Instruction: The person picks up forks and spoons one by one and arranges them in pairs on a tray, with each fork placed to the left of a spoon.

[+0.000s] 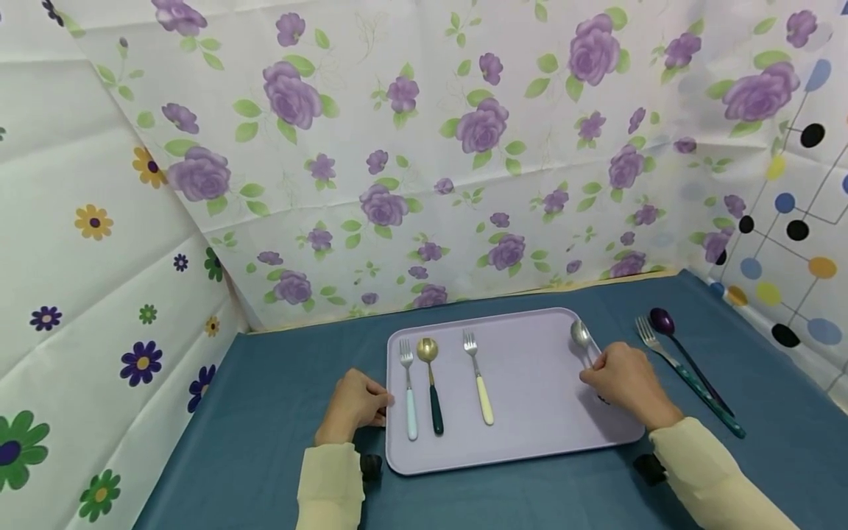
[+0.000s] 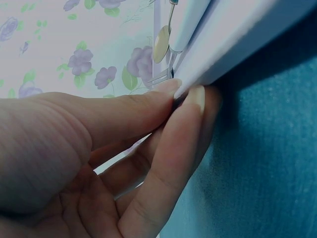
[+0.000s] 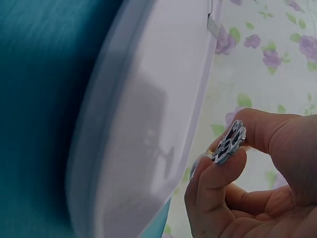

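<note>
A pale lilac tray lies on the blue cloth. My left hand pinches its left rim between thumb and fingers, closely seen in the left wrist view. Over the tray's right side, my right hand holds a silver spoon, bowl pointing away. The right wrist view shows the spoon's ornate openwork handle end between thumb and fingers, above the tray surface. On the tray's left half lie a fork with a light blue handle, a gold spoon with a dark green handle and a fork with a cream handle.
Right of the tray, a fork with a green handle and a dark purple spoon lie on the blue cloth, their handles crossing near the lower end. Flowered sheeting stands behind and at the sides.
</note>
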`<state>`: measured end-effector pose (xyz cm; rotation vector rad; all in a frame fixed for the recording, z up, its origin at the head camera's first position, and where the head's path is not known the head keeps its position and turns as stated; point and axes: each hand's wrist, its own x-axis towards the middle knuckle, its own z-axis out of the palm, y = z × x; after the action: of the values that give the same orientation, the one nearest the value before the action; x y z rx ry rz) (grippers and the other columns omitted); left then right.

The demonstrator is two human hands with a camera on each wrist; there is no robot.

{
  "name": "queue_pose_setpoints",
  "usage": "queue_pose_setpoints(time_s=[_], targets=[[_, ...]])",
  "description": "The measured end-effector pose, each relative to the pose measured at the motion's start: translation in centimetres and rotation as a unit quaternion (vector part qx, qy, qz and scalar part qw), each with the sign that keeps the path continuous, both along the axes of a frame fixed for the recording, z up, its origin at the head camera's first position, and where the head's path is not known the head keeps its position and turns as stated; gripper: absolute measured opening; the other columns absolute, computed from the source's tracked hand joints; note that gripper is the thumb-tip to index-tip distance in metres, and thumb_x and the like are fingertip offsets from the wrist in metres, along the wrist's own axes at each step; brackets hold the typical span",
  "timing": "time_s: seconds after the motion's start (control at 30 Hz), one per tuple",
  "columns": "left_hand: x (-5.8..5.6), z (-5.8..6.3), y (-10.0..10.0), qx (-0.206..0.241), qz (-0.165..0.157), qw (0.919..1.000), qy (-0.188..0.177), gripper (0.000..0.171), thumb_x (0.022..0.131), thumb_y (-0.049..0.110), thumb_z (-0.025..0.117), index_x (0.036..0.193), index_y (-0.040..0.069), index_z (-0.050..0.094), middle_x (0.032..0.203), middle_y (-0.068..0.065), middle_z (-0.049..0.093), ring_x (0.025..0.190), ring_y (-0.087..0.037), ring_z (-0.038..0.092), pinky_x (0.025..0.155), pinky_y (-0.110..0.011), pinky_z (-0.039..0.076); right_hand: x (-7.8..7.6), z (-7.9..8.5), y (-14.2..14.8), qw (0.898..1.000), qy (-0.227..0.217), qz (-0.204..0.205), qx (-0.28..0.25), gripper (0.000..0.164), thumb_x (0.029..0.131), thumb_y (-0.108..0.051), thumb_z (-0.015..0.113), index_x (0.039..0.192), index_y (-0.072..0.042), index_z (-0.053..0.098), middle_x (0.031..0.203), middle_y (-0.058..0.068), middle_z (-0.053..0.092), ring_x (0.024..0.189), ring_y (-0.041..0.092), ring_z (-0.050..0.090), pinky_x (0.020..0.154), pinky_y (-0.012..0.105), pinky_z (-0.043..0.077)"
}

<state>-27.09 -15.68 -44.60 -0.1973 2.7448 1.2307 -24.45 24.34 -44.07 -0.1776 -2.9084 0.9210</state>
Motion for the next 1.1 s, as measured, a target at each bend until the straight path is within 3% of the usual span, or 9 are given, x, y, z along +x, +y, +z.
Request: queue_pose_setpoints(time_s=[0.27, 0.67, 1.1], targets=[[0.0, -0.3, -0.1, -0.003, -0.001, 1.0000, -0.003, 0.006, 0.083, 0.004, 0.072, 0.078, 0.003, 0.076, 0.067, -0.009, 0.066, 0.051, -0.015, 0.062, 0.048, -0.027, 0.056, -0.5, -0.1, -1.4, 1.000, -0.005, 0.003, -0.005, 0.023, 0.079, -0.016, 0.069, 0.059, -0.006, 0.061, 0.055, 0.004, 0.054, 0.049, 0.016, 0.051, 0.041, 0.027, 0.042], [0.4, -0.3, -0.2, -0.001, -0.007, 1.0000, 0.003, 0.005, 0.083, 0.003, 0.072, 0.080, 0.001, 0.076, 0.067, -0.009, 0.067, 0.050, -0.015, 0.062, 0.047, -0.028, 0.056, -0.4, -0.2, -2.8, 1.000, -0.013, 0.007, -0.017, 0.023, 0.079, -0.014, 0.069, 0.060, -0.004, 0.062, 0.054, 0.004, 0.054, 0.049, 0.016, 0.051, 0.042, 0.026, 0.042], [-0.1, -0.2, -0.1, -0.004, -0.008, 0.9999, 0.008, 0.005, 0.082, 0.005, 0.074, 0.077, 0.003, 0.076, 0.065, -0.009, 0.067, 0.050, -0.014, 0.062, 0.047, -0.026, 0.056, -0.7, -0.3, -3.4, 1.000, 0.008, 0.012, -0.013, 0.023, 0.078, -0.013, 0.069, 0.058, -0.007, 0.060, 0.054, 0.004, 0.053, 0.049, 0.016, 0.050, 0.041, 0.027, 0.041]])
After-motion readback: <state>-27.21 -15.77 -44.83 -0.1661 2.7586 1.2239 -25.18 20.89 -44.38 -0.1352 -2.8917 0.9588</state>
